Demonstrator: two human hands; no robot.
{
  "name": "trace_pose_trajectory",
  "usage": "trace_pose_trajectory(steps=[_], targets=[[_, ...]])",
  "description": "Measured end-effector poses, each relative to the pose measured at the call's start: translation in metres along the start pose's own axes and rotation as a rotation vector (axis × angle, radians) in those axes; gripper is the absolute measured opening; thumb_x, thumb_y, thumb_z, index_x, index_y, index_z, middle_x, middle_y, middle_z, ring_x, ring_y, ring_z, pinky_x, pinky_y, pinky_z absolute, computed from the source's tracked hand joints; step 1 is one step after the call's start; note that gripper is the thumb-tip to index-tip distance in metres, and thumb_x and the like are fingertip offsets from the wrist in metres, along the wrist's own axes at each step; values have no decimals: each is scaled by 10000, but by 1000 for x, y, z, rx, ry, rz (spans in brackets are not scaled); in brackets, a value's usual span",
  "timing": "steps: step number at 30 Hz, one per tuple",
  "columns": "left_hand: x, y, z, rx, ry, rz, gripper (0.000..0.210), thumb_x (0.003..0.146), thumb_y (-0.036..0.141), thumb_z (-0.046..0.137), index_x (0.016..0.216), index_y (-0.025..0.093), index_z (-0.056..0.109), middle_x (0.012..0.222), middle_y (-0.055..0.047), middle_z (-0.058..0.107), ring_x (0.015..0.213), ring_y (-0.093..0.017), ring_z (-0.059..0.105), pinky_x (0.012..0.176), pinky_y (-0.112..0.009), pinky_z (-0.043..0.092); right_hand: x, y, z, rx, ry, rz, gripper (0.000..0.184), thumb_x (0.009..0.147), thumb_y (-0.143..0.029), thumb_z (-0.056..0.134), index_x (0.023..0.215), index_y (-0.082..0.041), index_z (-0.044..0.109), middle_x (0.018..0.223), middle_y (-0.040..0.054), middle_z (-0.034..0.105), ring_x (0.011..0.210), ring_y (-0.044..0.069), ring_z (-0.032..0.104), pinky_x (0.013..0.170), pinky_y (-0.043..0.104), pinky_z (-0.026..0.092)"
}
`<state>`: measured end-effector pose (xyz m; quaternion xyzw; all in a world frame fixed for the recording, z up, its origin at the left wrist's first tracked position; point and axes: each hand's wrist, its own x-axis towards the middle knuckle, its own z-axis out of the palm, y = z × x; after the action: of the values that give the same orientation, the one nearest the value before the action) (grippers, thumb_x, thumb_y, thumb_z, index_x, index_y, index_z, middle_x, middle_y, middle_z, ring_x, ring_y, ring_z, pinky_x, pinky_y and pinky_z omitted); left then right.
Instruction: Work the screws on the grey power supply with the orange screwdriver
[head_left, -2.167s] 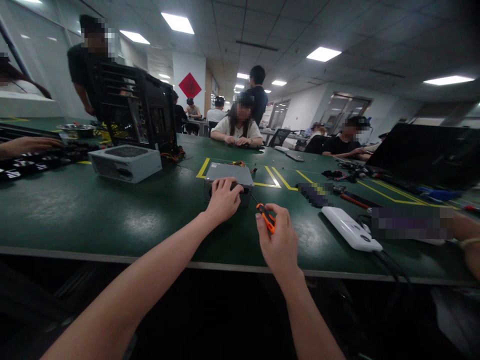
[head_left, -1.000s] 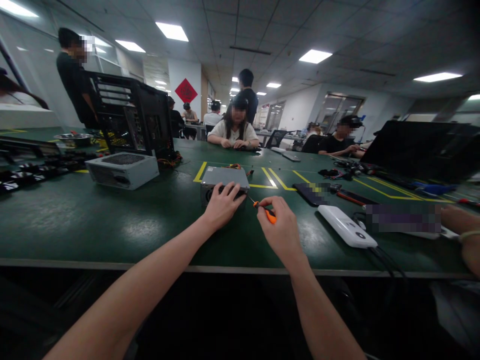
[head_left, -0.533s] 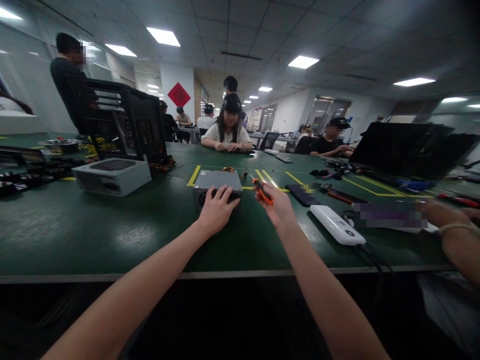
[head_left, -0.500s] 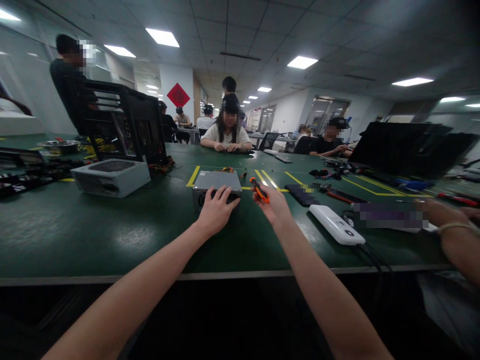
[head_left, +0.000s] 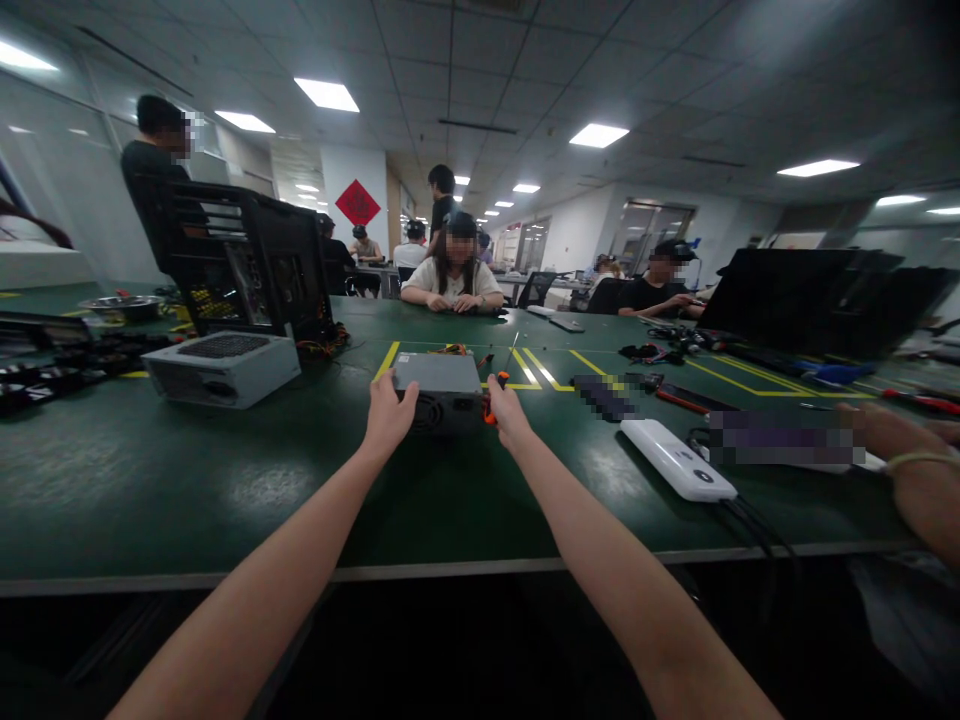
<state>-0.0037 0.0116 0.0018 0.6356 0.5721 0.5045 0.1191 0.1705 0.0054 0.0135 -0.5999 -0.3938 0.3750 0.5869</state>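
Observation:
A grey computer power supply (head_left: pixel 437 374) sits on the green table in front of me, its fan grille side facing me. My left hand (head_left: pixel 390 408) grips its left side, with the thumb near the top front edge. My right hand (head_left: pixel 510 412) is closed around a screwdriver (head_left: pixel 503 380) with an orange and black handle, its thin shaft pointing up and away. That hand is close against the power supply's right side; whether the fingers press on it is hard to tell.
To the left stand a second power supply (head_left: pixel 223 368) and an open black computer case (head_left: pixel 255 255). A white device with cables (head_left: pixel 675 458) lies right, near another person's hand (head_left: pixel 874 432). Dark monitors (head_left: pixel 810 300) stand beyond. Someone sits across the green table (head_left: pixel 300 530).
My left hand has moved from the power supply's front and top to its left side. My right hand has moved left and down to its right side, still holding the screwdriver.

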Motion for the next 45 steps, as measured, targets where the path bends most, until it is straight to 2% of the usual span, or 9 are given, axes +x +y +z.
trace_pose_trajectory(steps=[4,6,9,11,18,23,36,41,45], targets=[[1,-3,2,-50,-42,-2,434,840,342,432,1201,108,484,1211,-161,476,1198,-250,435,1027,-396,347,-24,-10,-18,-109,-1,-89,227,817,-291,449,1000,-165,497,751,23,523,568,119,521,475,229,440],[0,-2,3,-65,-39,-16,424,838,339,430,1195,118,491,1208,-153,478,1198,-250,435,1026,-404,351,-47,-11,-35,-164,9,-169,307,759,-207,510,1064,-169,499,869,44,524,685,133,548,604,265,485],[0,-1,4,-87,-33,-28,412,832,332,438,1182,125,501,1195,-147,483,1198,-253,433,1020,-419,356,-88,-2,-62,-507,14,-528,367,777,-215,496,1143,-188,524,1012,73,490,859,172,559,806,342,466],[0,-2,4,-103,-25,-31,400,825,327,449,1173,140,508,1189,-138,489,1197,-251,432,1022,-421,354,-112,6,-73,-698,19,-610,355,844,-270,427,1179,-194,514,983,76,524,850,191,573,787,365,467],[-1,0,3,-89,-25,-34,408,828,316,446,1185,125,502,1213,-148,476,1211,-249,421,1032,-412,344,-135,19,-50,-800,25,-725,228,905,-255,356,999,-180,550,919,65,619,830,184,611,734,306,461],[0,0,3,-79,-11,-24,411,825,302,450,1178,98,507,1205,-153,484,1204,-244,426,1033,-377,344,-129,19,-36,-811,64,-747,210,907,-245,357,973,-181,545,910,66,614,825,181,611,712,289,454],[-3,3,2,-37,-8,3,369,836,314,437,1158,158,525,1221,-134,465,1225,-252,398,1017,-430,338,-132,17,-33,-874,105,-668,188,826,-211,433,989,-193,525,983,75,501,755,172,595,598,291,470],[-17,16,1,207,108,253,336,823,272,479,1139,188,554,1319,-140,397,1266,-286,338,1045,-483,246,-133,17,-40,-876,110,-647,153,838,-231,429,923,-187,548,909,56,532,733,168,582,617,295,457],[-25,21,2,258,46,447,274,813,210,482,1061,214,597,1247,-96,487,1201,-246,413,1057,-447,216,-133,17,-50,-823,170,-648,152,841,-251,439,924,-180,545,911,53,546,754,167,576,644,296,449]])
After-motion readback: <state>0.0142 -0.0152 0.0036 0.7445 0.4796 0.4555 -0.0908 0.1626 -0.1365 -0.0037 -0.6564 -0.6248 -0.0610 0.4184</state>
